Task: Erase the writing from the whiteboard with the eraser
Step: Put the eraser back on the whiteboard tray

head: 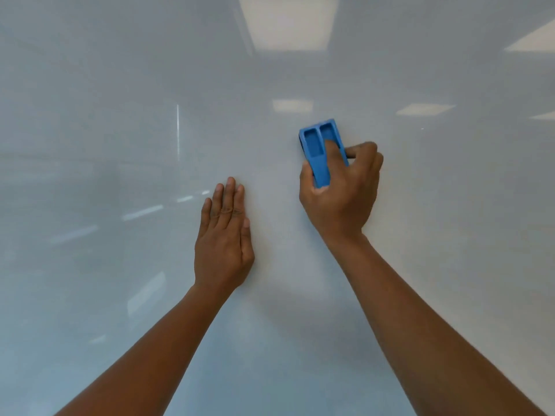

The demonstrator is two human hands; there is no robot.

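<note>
The glossy whiteboard (120,145) fills the whole view, and I see no writing on it. A blue plastic eraser (314,142) with two recessed slots is pressed flat against the board right of centre. My right hand (345,193) grips its lower half, the thumb on its left edge and a finger lying in the right slot. A dark pad shows at the eraser's left edge. My left hand (223,238) lies flat on the board, lower and to the left of the eraser, fingers together and extended, holding nothing.
The board surface mirrors ceiling light panels (288,22) at the top and right, and faint light streaks (144,212) at the left. No board edge or tray is in sight.
</note>
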